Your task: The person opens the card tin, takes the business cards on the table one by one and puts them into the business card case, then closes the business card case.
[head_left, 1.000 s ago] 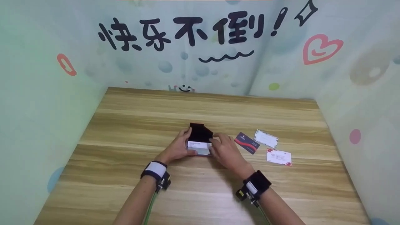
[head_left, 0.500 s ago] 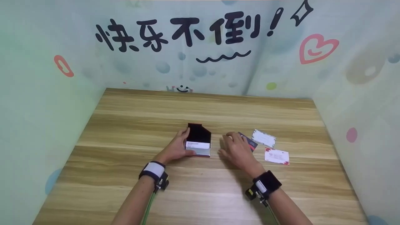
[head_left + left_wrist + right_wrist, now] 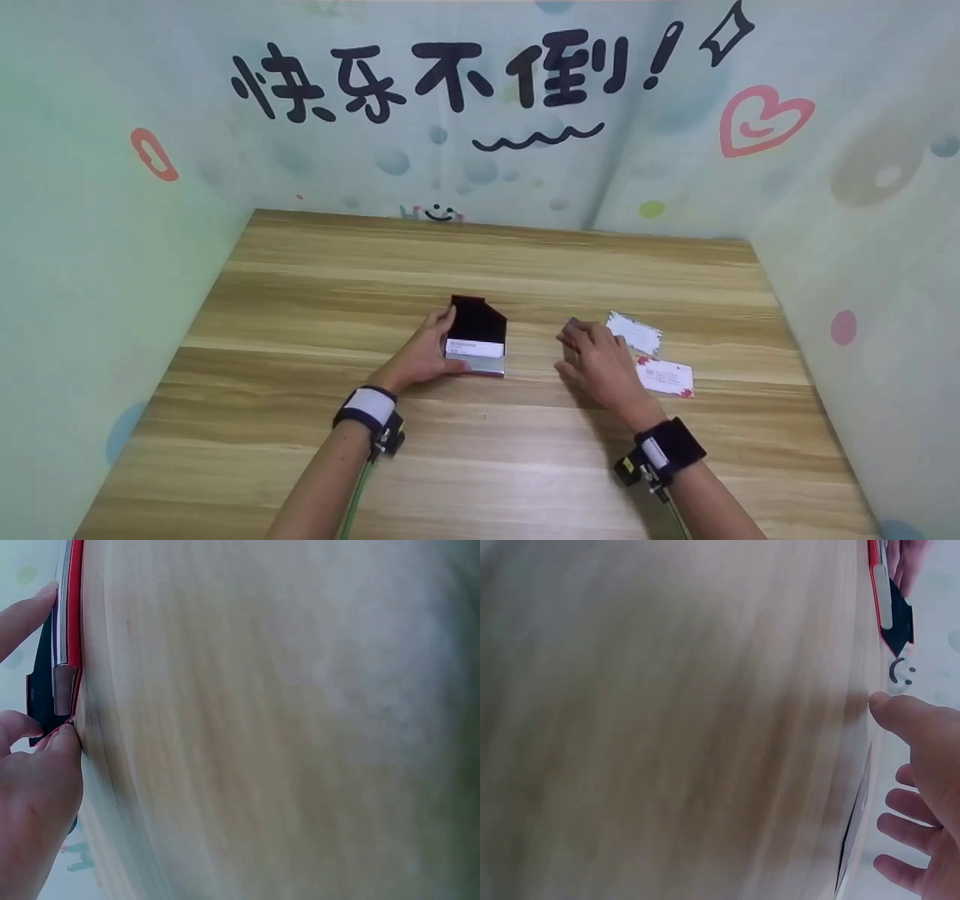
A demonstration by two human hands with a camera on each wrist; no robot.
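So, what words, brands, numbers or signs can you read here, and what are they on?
"快乐不倒!": big dark characters on the back wall.
Top card in the card case: print too small to read.
Blue-edged white card: too faint and small.
Red-cornered white card: too small.
Dark card: mostly hidden by the right hand; nothing readable.
No brand or number is legible.

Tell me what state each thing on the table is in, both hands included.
Card holder: open, black flap unfolded, white card inside.
Dark card: mostly hidden beneath the right hand.
Blue-edged card: lying flat.
Red-flowered card: lying flat.
Left hand: holding the card holder.
Right hand: over the dark card, contact unclear.
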